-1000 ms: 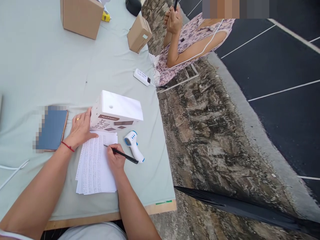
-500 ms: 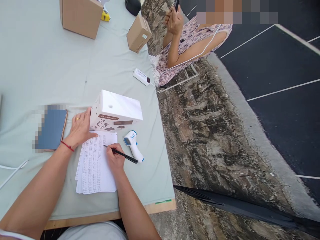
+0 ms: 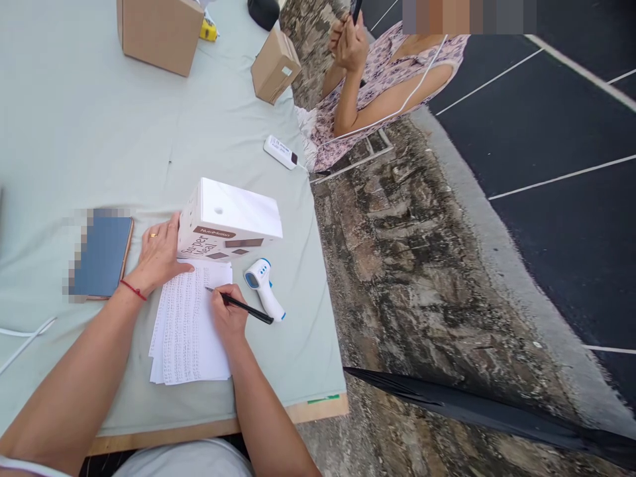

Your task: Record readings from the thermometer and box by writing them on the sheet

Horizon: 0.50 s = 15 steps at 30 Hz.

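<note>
My right hand (image 3: 230, 313) is closed around a black pen (image 3: 248, 309), its tip on the top sheet of a stack of paper (image 3: 181, 331). Columns of small handwriting cover the left and middle of that sheet. My left hand (image 3: 159, 254) lies with fingers stretched out, the thumb on the sheet's upper edge and the fingertips against the left end of a white box (image 3: 241, 207) marked "Super Meal". Just right of my right hand lies a white and blue infrared thermometer (image 3: 265, 289). A dark blue phone or tablet (image 3: 103, 257), partly blurred out, is left of my left hand.
Cardboard boxes (image 3: 159, 36) (image 3: 275, 66) stand at the table's far side, with a yellow object (image 3: 209, 29) between them. A white stick-shaped device (image 3: 281, 152) lies near the right edge. Beyond it, a person (image 3: 392, 93) holds a phone. White cable (image 3: 24, 338) is at left.
My hands, the pen and the paper look almost unmoved. The other person's hands and phone have shifted slightly to the right and down; the camera view has moved a little.
</note>
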Available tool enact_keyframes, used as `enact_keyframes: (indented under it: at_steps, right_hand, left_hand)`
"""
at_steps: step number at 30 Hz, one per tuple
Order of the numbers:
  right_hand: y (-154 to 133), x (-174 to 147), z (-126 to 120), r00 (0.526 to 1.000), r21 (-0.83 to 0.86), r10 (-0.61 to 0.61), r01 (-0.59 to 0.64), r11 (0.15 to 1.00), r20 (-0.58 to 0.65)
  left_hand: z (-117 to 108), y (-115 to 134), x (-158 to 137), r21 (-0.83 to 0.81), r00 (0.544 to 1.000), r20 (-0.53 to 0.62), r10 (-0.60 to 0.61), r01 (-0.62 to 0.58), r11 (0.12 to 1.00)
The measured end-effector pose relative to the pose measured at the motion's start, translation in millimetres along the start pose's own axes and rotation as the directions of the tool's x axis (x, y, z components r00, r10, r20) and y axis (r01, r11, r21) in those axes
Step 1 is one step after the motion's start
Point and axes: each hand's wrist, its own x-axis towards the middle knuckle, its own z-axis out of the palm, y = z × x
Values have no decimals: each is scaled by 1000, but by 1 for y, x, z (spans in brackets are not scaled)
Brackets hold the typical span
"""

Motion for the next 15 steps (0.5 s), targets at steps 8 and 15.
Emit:
enact_keyframes:
  at_steps: [8,15]
  right_hand:
    - [-1,-1,-1,999,-4,-13,13,1000,-36]
    - [4,-2,0,999,16,-7,8,1000,-50]
  left_hand:
    - [-1,2,-1,20,1000,-4,-4,4,1000]
    - [-3,4,-1,11,1000,19,-17,17,1000]
